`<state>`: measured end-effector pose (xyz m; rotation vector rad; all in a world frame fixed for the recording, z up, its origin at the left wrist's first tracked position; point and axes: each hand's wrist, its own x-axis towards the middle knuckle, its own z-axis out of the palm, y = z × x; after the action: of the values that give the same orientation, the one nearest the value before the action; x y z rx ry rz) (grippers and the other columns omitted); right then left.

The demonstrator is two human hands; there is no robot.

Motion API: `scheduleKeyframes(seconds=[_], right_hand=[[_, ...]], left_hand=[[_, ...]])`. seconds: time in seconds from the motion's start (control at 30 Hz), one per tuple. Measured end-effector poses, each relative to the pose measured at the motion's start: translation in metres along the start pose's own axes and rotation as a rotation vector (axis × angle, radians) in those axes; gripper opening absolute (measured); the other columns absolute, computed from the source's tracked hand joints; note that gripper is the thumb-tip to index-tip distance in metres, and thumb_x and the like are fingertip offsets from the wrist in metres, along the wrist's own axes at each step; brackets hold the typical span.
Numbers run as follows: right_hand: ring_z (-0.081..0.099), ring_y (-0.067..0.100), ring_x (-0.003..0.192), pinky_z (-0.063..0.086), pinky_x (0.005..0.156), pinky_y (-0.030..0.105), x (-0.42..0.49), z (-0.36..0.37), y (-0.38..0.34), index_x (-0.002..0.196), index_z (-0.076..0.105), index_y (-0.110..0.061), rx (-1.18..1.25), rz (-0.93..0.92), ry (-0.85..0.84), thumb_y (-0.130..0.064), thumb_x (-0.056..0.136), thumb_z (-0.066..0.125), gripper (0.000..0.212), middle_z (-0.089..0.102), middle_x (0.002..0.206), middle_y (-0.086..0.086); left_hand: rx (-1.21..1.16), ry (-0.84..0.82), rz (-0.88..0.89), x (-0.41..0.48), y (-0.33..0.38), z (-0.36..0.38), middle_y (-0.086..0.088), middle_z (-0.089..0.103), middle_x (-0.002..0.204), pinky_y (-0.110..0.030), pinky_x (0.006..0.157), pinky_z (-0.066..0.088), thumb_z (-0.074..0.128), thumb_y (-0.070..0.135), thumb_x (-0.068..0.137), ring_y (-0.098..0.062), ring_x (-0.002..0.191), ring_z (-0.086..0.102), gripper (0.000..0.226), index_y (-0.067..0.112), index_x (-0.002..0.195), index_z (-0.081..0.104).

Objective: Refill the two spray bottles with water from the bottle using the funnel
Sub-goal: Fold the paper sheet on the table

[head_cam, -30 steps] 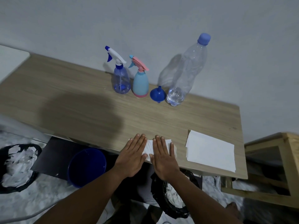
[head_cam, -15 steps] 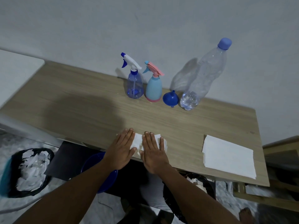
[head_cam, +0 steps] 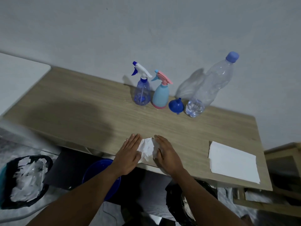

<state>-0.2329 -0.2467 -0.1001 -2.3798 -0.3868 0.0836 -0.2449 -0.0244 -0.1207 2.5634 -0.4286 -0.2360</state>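
Since half a second ago both hands have turned from lying flat on the white paper to standing on edge at either side of it, and the sheet that lay smooth is now bunched up between them.

The left hand [head_cam: 129, 154] has its fingers straight and together, palm facing inward, touching the left side of the crumpled paper [head_cam: 148, 148]. The right hand [head_cam: 167, 154] mirrors it, fingers extended, its palm against the right side of the paper. Neither hand is closed around it; the paper is pressed between the two open palms, at the near edge of the wooden table [head_cam: 81, 103].

From the hands, the task's things stand in a row at about 12 to 1 o'clock, along the far edge of the table by the wall [head_cam: 146, 30]. At 12 o'clock is the clear blue spray bottle [head_cam: 142, 92], upright, with a white and blue trigger head. Just beside it on its right is the light blue spray bottle [head_cam: 161, 95] with a pink trigger and pink base, also upright. Next comes the blue funnel [head_cam: 176, 105], set mouth down with its spout pointing up, close to the base of the water bottle [head_cam: 210, 88], which is capped in blue and holds only a little water at the bottom.

At 3 o'clock from the hands lies a stack of white sheets [head_cam: 232, 162], well apart from them. Below the table edge, at 7 o'clock, is a blue bucket [head_cam: 101, 175], and at 8 o'clock a black bin bag [head_cam: 26, 178] with white paper scraps.
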Motion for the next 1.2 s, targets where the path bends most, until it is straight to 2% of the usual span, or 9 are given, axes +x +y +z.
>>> scheduleKeyframes(seconds=[0.1,0.2,0.37,0.5,0.63,0.77,0.9,1.0,1.2], right_hand=[[0.031,0.023,0.146,0.020,0.118,0.023,-0.007,-0.004,0.000,0.148,0.040,-0.008,-0.084,0.043,-0.064,-0.021,0.092,0.058,0.061,0.040,0.154,0.008],[0.025,0.027,0.149,0.019,0.121,0.026,-0.011,-0.002,-0.004,0.149,0.037,-0.006,-0.110,0.049,-0.118,-0.015,0.087,0.057,0.066,0.036,0.157,0.010],[0.032,0.016,0.141,0.042,0.108,0.029,-0.011,0.012,-0.014,0.149,0.041,-0.016,-0.110,0.106,-0.051,-0.011,0.092,0.055,0.059,0.046,0.148,0.001],[0.046,0.014,0.127,0.052,0.087,0.031,-0.006,0.019,-0.021,0.149,0.041,-0.021,-0.076,0.137,-0.023,-0.008,0.090,0.059,0.063,0.057,0.130,-0.002],[0.048,0.018,0.123,0.054,0.082,0.030,0.000,0.021,-0.024,0.150,0.040,-0.026,-0.110,0.059,-0.075,-0.004,0.083,0.064,0.074,0.049,0.141,0.000],[0.057,0.030,0.108,0.053,0.072,0.032,0.005,0.024,-0.020,0.121,0.069,-0.018,-0.288,-0.054,-0.136,-0.005,0.080,0.066,0.042,0.061,0.128,0.008],[0.056,0.030,0.109,0.054,0.083,0.035,0.003,0.019,-0.017,0.107,0.073,-0.018,-0.297,-0.101,-0.115,-0.015,0.082,0.065,0.026,0.064,0.127,0.005],[0.055,0.028,0.107,0.051,0.086,0.039,0.000,0.012,-0.018,0.110,0.072,-0.023,-0.322,-0.113,-0.098,-0.031,0.085,0.059,0.029,0.064,0.129,0.000],[0.054,0.028,0.117,0.052,0.091,0.037,-0.007,0.017,-0.010,0.117,0.072,-0.014,-0.186,-0.033,-0.123,-0.011,0.092,0.059,0.029,0.058,0.135,0.005]], left_hand=[[-0.067,0.037,-0.005,-0.001,-0.001,-0.005,0.005,0.001,0.166,-0.031,0.124,0.005,0.034,0.026,0.090,-0.008,0.152,-0.010,0.073,0.015,0.158,0.011],[0.062,0.117,-0.020,-0.005,-0.006,-0.002,-0.001,0.020,0.163,-0.040,0.124,0.014,0.049,0.019,0.087,-0.020,0.153,0.008,0.067,0.014,0.152,0.033],[0.095,0.145,-0.038,-0.016,-0.011,0.003,-0.003,0.050,0.148,-0.032,0.121,0.020,0.034,0.037,0.095,-0.018,0.144,0.034,0.050,0.015,0.132,0.061],[0.119,0.165,-0.006,-0.013,-0.008,0.004,-0.002,0.053,0.146,-0.024,0.118,0.014,0.038,0.037,0.097,-0.019,0.142,0.040,0.046,0.017,0.129,0.065],[0.112,0.217,0.041,-0.010,-0.009,0.003,-0.002,0.064,0.134,-0.025,0.112,0.028,0.072,0.024,0.088,-0.021,0.132,0.053,0.030,0.020,0.117,0.073],[0.081,0.299,0.048,-0.009,-0.007,0.000,0.002,0.072,0.119,-0.026,0.102,0.045,0.073,0.023,0.084,-0.019,0.122,0.061,0.023,0.021,0.107,0.077],[0.029,0.361,0.048,-0.011,-0.002,-0.003,0.005,0.076,0.100,-0.019,0.086,0.040,0.053,0.035,0.086,-0.013,0.100,0.054,0.033,0.018,0.095,0.080],[-0.030,0.328,-0.009,-0.010,-0.003,-0.006,0.006,0.076,0.095,-0.018,0.078,0.041,0.065,0.029,0.085,-0.012,0.089,0.054,0.021,0.018,0.094,0.080],[-0.151,0.235,-0.066,-0.006,0.002,-0.014,-0.003,0.077,0.098,-0.016,0.083,0.041,0.082,0.006,0.074,-0.020,0.089,0.068,0.023,0.013,0.097,0.080]])
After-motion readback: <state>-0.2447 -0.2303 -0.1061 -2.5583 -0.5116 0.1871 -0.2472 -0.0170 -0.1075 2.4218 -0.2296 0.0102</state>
